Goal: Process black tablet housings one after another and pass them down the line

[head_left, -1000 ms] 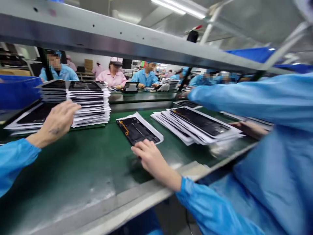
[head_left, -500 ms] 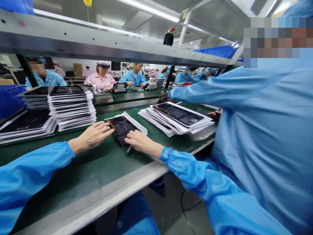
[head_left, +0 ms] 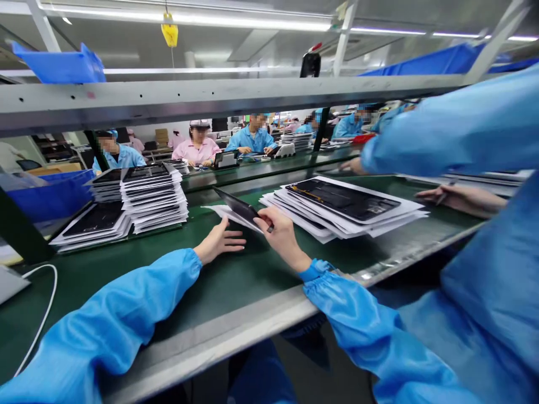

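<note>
My right hand point(head_left: 278, 235) grips the near edge of a thin black tablet panel point(head_left: 239, 209), which is tilted up off the bench. A short dark end of something shows at my fingers, too small to name. Under the panel lies a white sheet point(head_left: 223, 213). My left hand point(head_left: 219, 241) is just left of the panel, fingers spread, holding nothing. To the right, a stack of white sheets point(head_left: 290, 216) carries another black tablet panel point(head_left: 345, 196) with an orange strip, face up.
Tall stacks of panels and sheets point(head_left: 155, 205) stand on the left beside a blue bin point(head_left: 53, 193). A co-worker's sleeve point(head_left: 442, 129) and hand point(head_left: 467, 199) reach in from the right. A metal rail point(head_left: 252, 95) spans above the green bench point(head_left: 197, 303). A white cable point(head_left: 53, 297) curves at left.
The panel was lying flat with both hands at it; now my right hand has lifted it on edge. My left hand has come away from it. The view has turned left.
</note>
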### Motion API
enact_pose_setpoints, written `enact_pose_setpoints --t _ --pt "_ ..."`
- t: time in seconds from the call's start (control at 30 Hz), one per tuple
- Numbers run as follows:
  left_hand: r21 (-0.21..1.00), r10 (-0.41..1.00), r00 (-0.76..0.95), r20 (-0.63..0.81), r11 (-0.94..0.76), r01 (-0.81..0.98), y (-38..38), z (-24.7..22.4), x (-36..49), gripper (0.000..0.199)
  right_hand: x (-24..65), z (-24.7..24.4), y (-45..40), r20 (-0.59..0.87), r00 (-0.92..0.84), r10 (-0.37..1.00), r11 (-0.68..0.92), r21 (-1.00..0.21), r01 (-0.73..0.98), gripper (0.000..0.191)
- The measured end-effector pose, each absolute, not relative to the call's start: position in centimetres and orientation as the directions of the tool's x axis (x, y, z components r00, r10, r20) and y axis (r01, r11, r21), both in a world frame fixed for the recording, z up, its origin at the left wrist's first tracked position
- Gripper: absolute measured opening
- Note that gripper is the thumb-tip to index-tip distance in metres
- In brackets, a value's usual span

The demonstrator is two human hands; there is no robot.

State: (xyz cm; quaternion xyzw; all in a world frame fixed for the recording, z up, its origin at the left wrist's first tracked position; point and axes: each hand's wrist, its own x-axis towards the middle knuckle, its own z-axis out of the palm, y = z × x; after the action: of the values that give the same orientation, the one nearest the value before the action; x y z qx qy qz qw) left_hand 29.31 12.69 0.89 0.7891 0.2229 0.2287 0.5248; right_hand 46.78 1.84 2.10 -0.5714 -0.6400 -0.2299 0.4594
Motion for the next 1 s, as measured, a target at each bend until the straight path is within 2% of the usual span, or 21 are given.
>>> enact_pose_setpoints --t 0.17,0.3,0.4,0.5,0.67,0.87,1.0 --pt "0.996 0.691 0.723 -0.005 -0.061 0.065 13.2 0.6 31.3 0.038 45.8 1.4 1.6 0.778 -0.108 0.619 0.294 -0.102 0.95 0.014" --pt "0.991 0.707 0.698 -0.119 0.037 0.132 13.3 -0.1 28.6 0.034 44.5 0.6 1.5 0.613 -0.32 0.723 0.359 0.062 0.931 0.017" --pt "0.981 0.683 0.708 -0.178 0.07 0.179 12.8 -0.5 24.7 0.03 42.7 0.1 1.2 0.48 -0.436 0.761 0.416 0.155 0.896 0.004" --pt "0.97 0.665 0.709 -0.235 0.113 0.215 11.4 -0.5 20.4 0.027 40.0 -0.2 0.3 0.386 -0.523 0.76 0.48 0.209 0.852 0.021" --pt "0.958 0.662 0.695 -0.28 0.152 0.242 7.8 0.5 13.8 0.04 34.4 -0.5 -2.8 0.338 -0.598 0.727 0.555 0.223 0.801 0.03" --pt "0.934 0.682 0.649 -0.336 0.151 0.325 4.9 1.3 6.6 0.04 28.1 -0.8 -4.8 0.325 -0.664 0.674 0.64 0.192 0.744 0.028" --pt "0.911 0.71 0.596 -0.375 0.164 0.379 3.7 1.1 2.4 0.04 25.1 -0.7 -3.6 0.324 -0.751 0.575 0.748 0.163 0.643 0.017"
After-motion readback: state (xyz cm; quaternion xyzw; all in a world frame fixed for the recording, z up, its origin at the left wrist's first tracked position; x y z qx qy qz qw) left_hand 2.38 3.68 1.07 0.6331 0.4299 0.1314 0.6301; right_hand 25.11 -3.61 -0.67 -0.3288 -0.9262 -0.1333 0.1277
